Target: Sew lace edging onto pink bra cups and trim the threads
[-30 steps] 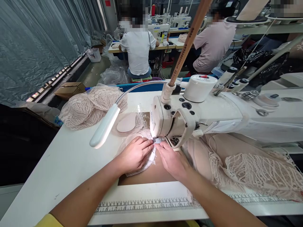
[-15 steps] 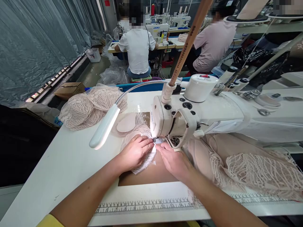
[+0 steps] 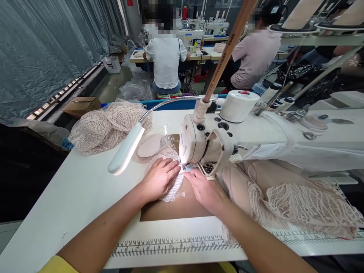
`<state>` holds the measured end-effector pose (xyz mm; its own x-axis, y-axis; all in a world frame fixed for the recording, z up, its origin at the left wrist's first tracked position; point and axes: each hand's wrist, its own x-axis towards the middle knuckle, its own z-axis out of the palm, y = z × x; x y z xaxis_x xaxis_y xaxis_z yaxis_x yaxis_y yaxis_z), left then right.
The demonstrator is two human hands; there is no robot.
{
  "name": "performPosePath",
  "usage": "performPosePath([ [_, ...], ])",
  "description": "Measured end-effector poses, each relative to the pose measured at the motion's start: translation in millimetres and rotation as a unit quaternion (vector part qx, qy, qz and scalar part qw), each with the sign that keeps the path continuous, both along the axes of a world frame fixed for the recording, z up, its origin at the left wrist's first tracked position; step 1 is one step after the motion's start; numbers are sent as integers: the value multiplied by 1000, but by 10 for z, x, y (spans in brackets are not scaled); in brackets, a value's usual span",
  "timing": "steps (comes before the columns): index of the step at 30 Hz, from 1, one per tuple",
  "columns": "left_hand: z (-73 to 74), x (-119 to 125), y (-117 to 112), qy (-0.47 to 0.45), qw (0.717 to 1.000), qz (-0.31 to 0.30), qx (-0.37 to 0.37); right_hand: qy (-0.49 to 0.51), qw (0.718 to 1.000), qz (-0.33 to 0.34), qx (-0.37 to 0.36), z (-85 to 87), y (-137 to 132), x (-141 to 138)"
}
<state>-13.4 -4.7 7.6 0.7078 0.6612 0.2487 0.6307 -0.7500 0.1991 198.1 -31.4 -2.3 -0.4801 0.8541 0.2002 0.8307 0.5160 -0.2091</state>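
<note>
A pale pink lace cup piece (image 3: 174,190) lies under the sewing machine's head, its edge at the presser foot (image 3: 187,167). My left hand (image 3: 159,178) rests on top of it, fingers extended flat toward the needle area and hiding part of the lace. Just right of the foot, my right hand (image 3: 206,191) has its fingertips closed at the cup piece's edge; what lies between them is partly hidden. The white sewing machine (image 3: 195,138) stands over both hands. Behind the left hand lies a smooth oval pad (image 3: 149,146).
Left of the machine, a lamp (image 3: 126,149) hangs on a bent metal neck. Lace cups (image 3: 110,127) are piled at the back left. More lace fabric (image 3: 307,204) spreads right of my right arm. A ruler strip (image 3: 170,245) runs along the front edge. Two people sit ahead at machines.
The cup piece has turned and shifted slightly, its lower tip now farther from the table's front edge. My left hand has moved a little left with it; my right hand stays by the foot.
</note>
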Motion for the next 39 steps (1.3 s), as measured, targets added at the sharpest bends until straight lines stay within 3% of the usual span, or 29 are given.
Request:
performPosePath([
  [9,79,-47,-83,-43,998,-41,-30,39,999,14,11,-31,-17,60],
  [15,38,10,-78,-83,995,15,-46,45,999,15,22,-83,-15,55],
  [23,-1,-34,-68,-114,989,10,-92,52,998,19,0,-21,-31,52],
  [28,54,-58,-69,-109,988,2,-106,14,999,17,-24,-8,-31,36],
  [34,98,-89,-42,-60,992,-67,-87,-18,998,59,-20,95,-20,4],
  [39,88,-123,-18,-2,991,-121,-51,-23,997,72,12,82,-33,16],
])
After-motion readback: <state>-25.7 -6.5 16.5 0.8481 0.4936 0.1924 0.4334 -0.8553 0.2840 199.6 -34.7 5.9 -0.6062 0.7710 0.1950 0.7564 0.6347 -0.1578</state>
